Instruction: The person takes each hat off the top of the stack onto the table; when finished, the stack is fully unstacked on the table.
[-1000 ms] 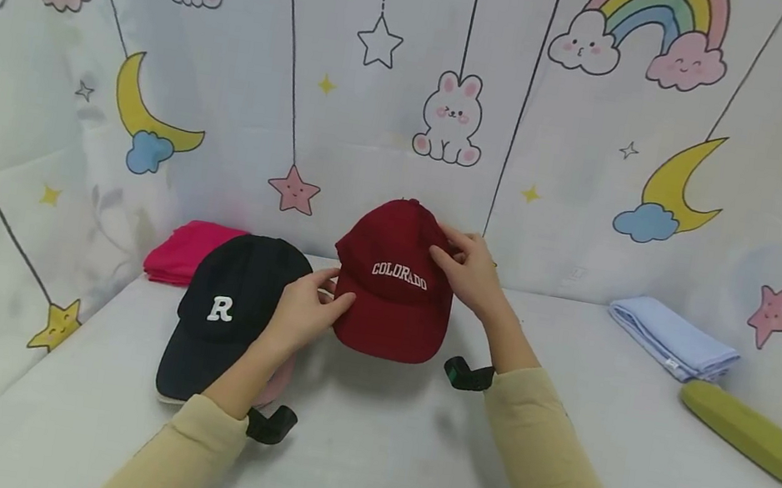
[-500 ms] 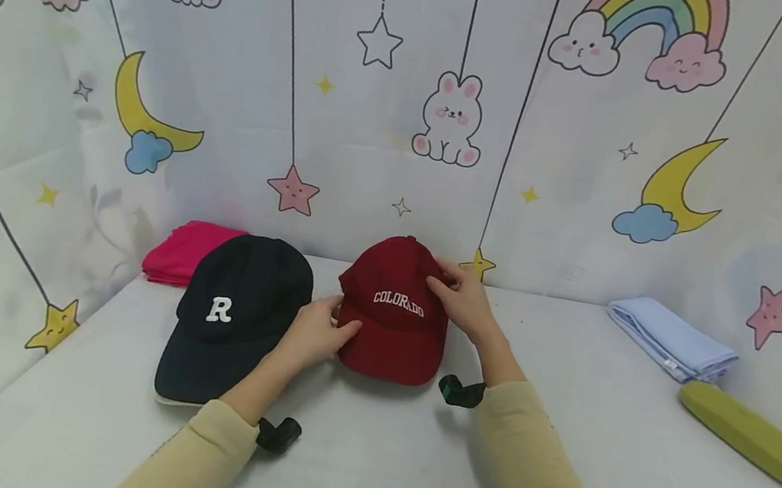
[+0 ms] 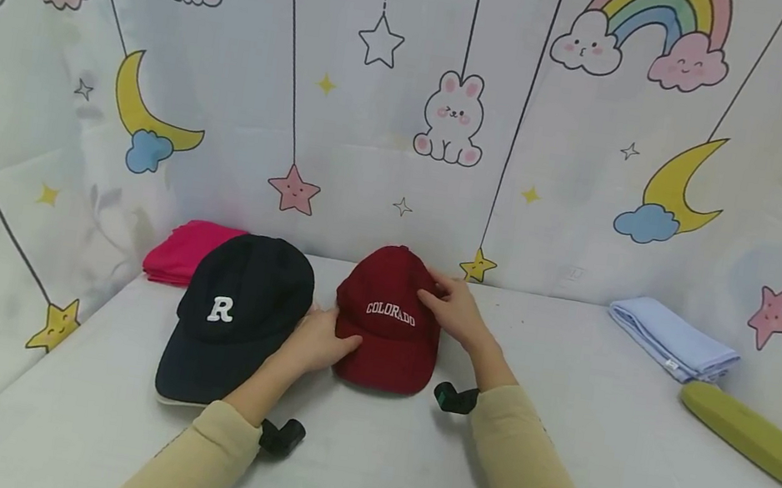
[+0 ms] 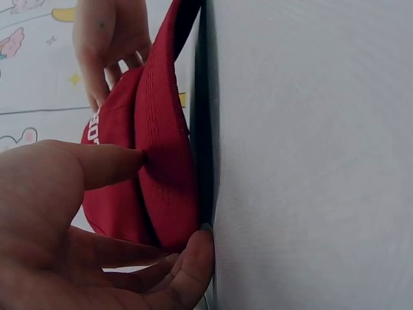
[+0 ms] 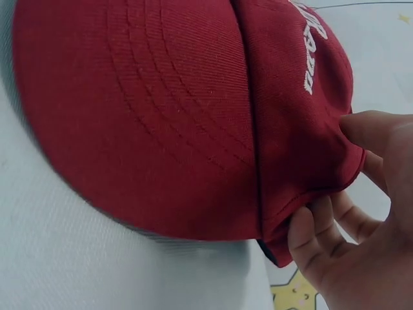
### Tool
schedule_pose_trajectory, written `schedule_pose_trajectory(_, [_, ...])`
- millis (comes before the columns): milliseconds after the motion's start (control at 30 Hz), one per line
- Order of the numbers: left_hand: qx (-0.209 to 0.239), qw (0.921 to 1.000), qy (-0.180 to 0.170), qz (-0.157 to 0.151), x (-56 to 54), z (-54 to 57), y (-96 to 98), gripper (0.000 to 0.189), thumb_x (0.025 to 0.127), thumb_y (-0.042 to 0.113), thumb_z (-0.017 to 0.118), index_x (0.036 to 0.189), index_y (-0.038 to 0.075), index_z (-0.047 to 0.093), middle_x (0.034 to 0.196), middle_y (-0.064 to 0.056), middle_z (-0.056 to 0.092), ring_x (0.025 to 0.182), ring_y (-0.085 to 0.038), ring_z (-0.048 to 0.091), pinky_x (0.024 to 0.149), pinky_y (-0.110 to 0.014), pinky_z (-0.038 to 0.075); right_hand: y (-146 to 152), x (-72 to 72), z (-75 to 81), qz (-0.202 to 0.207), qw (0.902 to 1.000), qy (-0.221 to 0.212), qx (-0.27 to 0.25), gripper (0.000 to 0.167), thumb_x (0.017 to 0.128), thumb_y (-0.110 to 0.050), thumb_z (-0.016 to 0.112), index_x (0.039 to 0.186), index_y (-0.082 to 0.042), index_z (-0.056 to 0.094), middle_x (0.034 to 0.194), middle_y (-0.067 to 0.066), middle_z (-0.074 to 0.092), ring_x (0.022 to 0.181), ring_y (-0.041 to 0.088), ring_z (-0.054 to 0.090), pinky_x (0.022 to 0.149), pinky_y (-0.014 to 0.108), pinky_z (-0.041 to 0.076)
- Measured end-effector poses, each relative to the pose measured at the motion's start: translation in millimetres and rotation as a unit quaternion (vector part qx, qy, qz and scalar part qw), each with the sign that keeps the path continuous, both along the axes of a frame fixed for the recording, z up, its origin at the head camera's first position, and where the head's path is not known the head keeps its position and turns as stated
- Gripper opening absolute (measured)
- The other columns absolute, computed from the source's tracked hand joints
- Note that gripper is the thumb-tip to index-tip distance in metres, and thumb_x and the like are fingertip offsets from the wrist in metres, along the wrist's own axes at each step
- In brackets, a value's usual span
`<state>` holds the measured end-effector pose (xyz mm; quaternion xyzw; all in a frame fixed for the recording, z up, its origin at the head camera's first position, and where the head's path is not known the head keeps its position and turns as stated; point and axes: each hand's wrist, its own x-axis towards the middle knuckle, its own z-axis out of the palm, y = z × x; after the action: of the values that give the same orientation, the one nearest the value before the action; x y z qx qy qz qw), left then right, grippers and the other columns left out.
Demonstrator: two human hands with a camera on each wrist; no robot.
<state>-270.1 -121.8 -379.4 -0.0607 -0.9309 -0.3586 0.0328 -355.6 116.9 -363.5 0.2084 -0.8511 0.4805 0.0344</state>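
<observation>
A dark red baseball cap point(image 3: 387, 319) lettered COLORADO sits at the middle back of the white table, its brim toward me. My left hand point(image 3: 321, 339) pinches the left edge of its brim; in the left wrist view the thumb lies on top and the fingers curl below. On the other side my right hand point(image 3: 460, 313) grips the crown, thumb on the front and fingers behind, as the right wrist view shows. The brim point(image 5: 142, 129) is very close to the tabletop. Just left of the left hand lies a black cap point(image 3: 236, 314) with a white R, partly behind that hand.
Behind the black cap is a folded bright pink cloth point(image 3: 189, 248). A folded light blue cloth point(image 3: 673, 337) and a green glasses case point(image 3: 752, 437) lie on the right side of the table point(image 3: 570, 364). A cartoon-printed curtain point(image 3: 589, 139) hangs along the back.
The red cap has come down from a raised position to the table, with both hands still holding it. The black cap and the other things have stayed put.
</observation>
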Motion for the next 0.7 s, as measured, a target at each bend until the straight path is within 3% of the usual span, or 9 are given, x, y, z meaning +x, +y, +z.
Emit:
schedule_pose_trajectory(267, [-0.005,0.9999,0.015,-0.003,1.3,0.6,0.4,0.052,0.092,0.023,0.07,0.13,-0.009,0.054,0.117,-0.022,0.065,0.109,-0.035,0.06,0.094,-0.054,0.047,2.3,5.9,2.0,-0.005,0.9995,0.001,0.031,0.055,0.101,-0.016,0.06,0.151,-0.001,0.045,0.131,0.025,0.057,0.114,0.038,0.061,0.095,0.049,0.052])
schedule_pose_trajectory(533, [0.065,0.9975,0.027,-0.006,2.9,3.2,1.6,0.058,0.095,0.024,0.067,0.141,-0.006,0.047,0.129,-0.022,0.06,0.12,-0.036,0.055,0.097,-0.053,0.05,5.7,9.4,3.8,0.003,0.9994,0.001,0.033,0.059,0.099,-0.02,0.063,0.153,-0.005,0.043,0.132,0.025,0.053,0.114,0.037,0.06,0.094,0.048,0.052])
schedule_pose_trajectory(700, [0.08,0.9963,0.031,-0.006,4.7,5.8,0.6,0.06,0.096,0.027,0.067,0.143,-0.002,0.046,0.129,-0.02,0.059,0.12,-0.034,0.053,0.096,-0.053,0.05,7.1,15.4,6.1,0.002,0.999,0.002,0.045,0.065,0.096,-0.027,0.067,0.154,-0.009,0.043,0.134,0.024,0.043,0.119,0.039,0.054,0.091,0.049,0.053])
